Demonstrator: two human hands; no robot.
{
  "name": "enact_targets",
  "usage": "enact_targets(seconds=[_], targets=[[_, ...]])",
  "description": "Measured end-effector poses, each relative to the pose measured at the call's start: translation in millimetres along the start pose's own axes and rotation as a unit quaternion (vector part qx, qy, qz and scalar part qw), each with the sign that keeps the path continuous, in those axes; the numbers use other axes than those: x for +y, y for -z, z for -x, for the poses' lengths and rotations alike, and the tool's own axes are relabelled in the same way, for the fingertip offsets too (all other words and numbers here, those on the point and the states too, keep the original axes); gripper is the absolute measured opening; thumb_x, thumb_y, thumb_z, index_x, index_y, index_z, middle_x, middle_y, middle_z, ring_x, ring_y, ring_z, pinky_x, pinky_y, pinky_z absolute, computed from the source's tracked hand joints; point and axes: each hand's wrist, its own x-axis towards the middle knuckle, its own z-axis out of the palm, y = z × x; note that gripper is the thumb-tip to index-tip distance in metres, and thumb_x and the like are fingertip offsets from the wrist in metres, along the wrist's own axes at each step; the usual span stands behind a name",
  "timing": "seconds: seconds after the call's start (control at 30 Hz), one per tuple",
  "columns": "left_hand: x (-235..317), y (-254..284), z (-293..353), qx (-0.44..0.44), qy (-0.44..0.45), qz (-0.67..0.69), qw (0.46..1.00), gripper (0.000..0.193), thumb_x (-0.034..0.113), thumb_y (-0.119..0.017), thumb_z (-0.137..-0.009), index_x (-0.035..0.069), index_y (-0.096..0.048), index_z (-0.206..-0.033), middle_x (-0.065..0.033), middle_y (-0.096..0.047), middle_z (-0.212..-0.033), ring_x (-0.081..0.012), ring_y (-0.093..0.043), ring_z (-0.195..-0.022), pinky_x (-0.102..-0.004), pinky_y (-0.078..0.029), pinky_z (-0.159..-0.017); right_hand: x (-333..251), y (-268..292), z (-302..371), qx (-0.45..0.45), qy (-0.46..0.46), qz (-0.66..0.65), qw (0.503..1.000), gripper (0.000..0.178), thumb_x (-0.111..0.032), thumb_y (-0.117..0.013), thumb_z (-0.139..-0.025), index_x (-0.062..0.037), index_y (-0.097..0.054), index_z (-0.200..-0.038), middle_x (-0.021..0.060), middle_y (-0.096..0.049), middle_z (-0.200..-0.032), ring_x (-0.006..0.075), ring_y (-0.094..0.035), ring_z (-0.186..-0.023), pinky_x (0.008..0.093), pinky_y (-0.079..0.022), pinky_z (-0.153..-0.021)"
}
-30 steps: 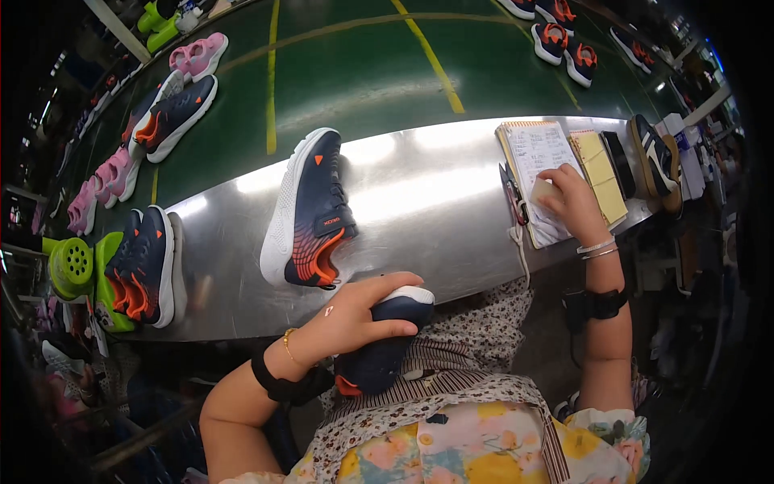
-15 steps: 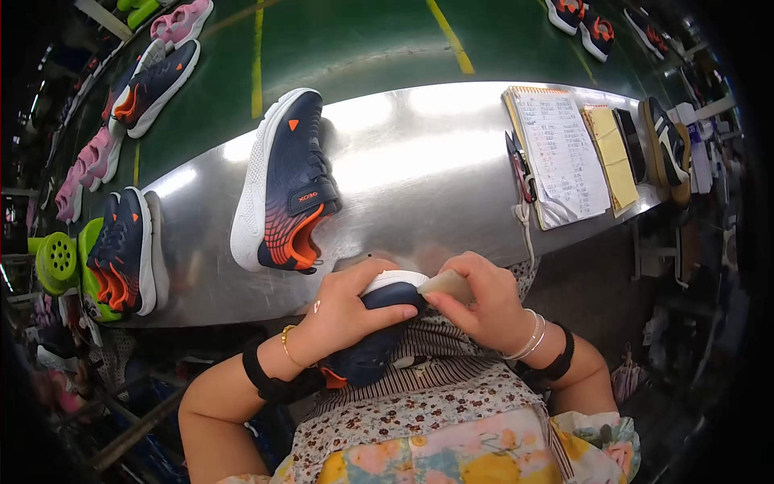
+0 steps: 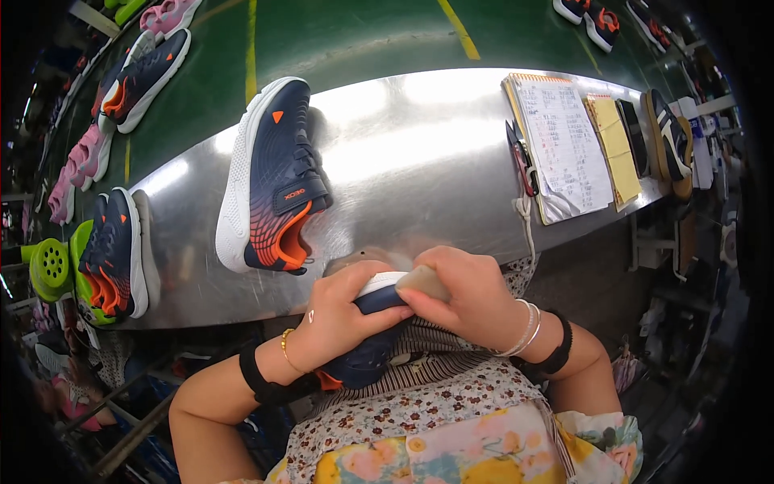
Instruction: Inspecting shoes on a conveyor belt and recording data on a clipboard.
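Observation:
Above my lap, my left hand (image 3: 337, 313) grips a navy sneaker (image 3: 380, 301) with a white sole and an orange lining, its toe end pointing away from me. The thumb lies on the navy upper and the fingers are around the white sole. My right hand (image 3: 477, 297) pinches a beige, rubbery-looking block (image 3: 425, 284) between thumb and fingers. The block touches or sits right against the toe, where sole meets upper; the exact contact is hidden. Just beyond my hands, a matching sneaker (image 3: 278, 165) lies on its side on the metal table (image 3: 387, 177).
At the left stand a navy pair (image 3: 114, 250) and a green plastic holder (image 3: 50, 269). Several sneakers (image 3: 147, 81) line the green surface behind. On the right lie snips (image 3: 522, 161), a written notepad (image 3: 560, 149), a yellow pad (image 3: 614, 153), a dark phone (image 3: 633, 137) and sandals (image 3: 669, 145).
My right hand has moved left with the beige block, farther over the sneaker's toe edge. The left hand keeps its grip. The whole view has shifted slightly.

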Motion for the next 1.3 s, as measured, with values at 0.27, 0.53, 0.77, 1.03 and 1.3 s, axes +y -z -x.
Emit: enact_targets(seconds=[0.27, 0.53, 0.77, 1.03, 1.3], targets=[[-3, -2, 3, 0.01, -0.002, -0.004, 1.0, 0.04, 0.027, -0.08, -0.067, 0.006, -0.064, -0.097, -0.011, -0.066, -0.09, -0.0258, -0.066, -0.078, -0.0323, -0.052, -0.07, 3, 11, 16, -0.033, -0.028, -0.02, 0.999, 0.027, -0.017, -0.072, -0.074, -0.0034, -0.056, -0.092, 0.0114, -0.061, -0.077, 0.0293, -0.062, -0.063, 0.0335, -0.049, -0.054], [-3, -3, 0, 0.021, -0.012, -0.015, 1.0, 0.04, 0.027, -0.08, -0.067, 0.006, -0.064, -0.097, -0.0108, -0.067, -0.089, -0.0254, -0.066, -0.077, -0.0323, -0.052, -0.069, 4, 6, 1, -0.03, 0.014, -0.011, 0.999, 0.026, -0.015, -0.073, -0.073, -0.0037, -0.057, -0.09, 0.0111, -0.062, -0.079, 0.0277, -0.062, -0.064, 0.0328, -0.05, -0.055], [3, -10, -2, 0.035, -0.021, -0.046, 0.998, 0.041, 0.027, -0.08, -0.065, 0.005, -0.064, -0.096, -0.0115, -0.066, -0.089, -0.0263, -0.065, -0.077, -0.0326, -0.051, -0.069, 2, -4, -15, -0.012, 0.037, 0.033, 0.999, 0.024, -0.018, -0.069, -0.076, -0.0056, -0.056, -0.092, 0.0094, -0.059, -0.074, 0.0277, -0.061, -0.063, 0.0341, -0.048, -0.053], [-2, -7, -4, 0.004, -0.042, -0.037, 0.998, 0.043, 0.023, -0.081, -0.067, 0.003, -0.062, -0.099, -0.0098, -0.067, -0.09, -0.0185, -0.065, -0.079, -0.0275, -0.05, -0.073, 62, 67, -47, 0.154, -0.125, 0.249, 0.948, 0.033, -0.027, -0.053, -0.091, -0.0008, -0.045, -0.109, 0.023, -0.062, -0.08, 0.0392, -0.062, -0.073, 0.0434, -0.048, -0.063], [10, 26, -9, -0.088, 0.063, 0.156, 0.982, 0.048, 0.023, -0.079, -0.071, 0.003, -0.058, -0.109, -0.005, -0.062, -0.101, -0.0139, -0.059, -0.092, -0.0277, -0.046, -0.084, 77, 92, -17, 0.197, -0.035, 0.351, 0.915, 0.045, -0.015, -0.07, -0.074, -0.0027, -0.054, -0.115, 0.0157, -0.05, -0.106, 0.0317, -0.05, -0.097, 0.0375, -0.042, -0.084]])
